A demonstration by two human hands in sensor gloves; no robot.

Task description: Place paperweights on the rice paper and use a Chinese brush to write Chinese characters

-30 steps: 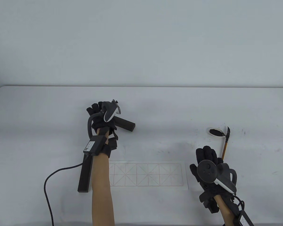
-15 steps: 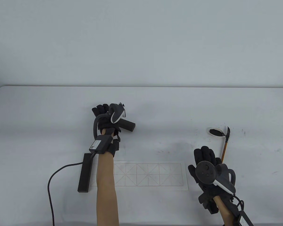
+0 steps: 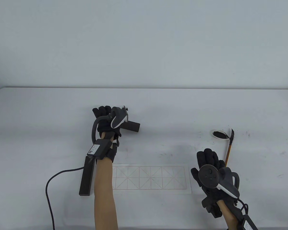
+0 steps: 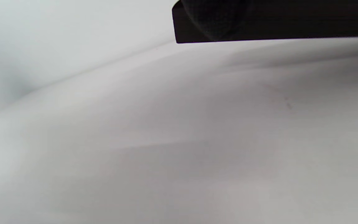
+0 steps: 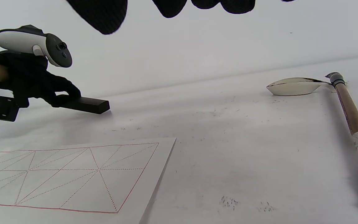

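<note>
Left grip point(image 3: 103, 117) holding dark rectangular bar paperweight point(image 3: 132, 126), now swung level, lifting off bench; right grip point(image 3: 209, 161) idle, fingers slack.

Both hands wear black knit gloves: left hand point(image 3: 105, 119), right hand point(image 3: 210, 165). Each carries a grey-and-white tracker point(image 3: 118, 117) and a black labelled wrist box point(image 3: 99, 148); a black cable point(image 3: 48, 191) trails from the left.
</note>
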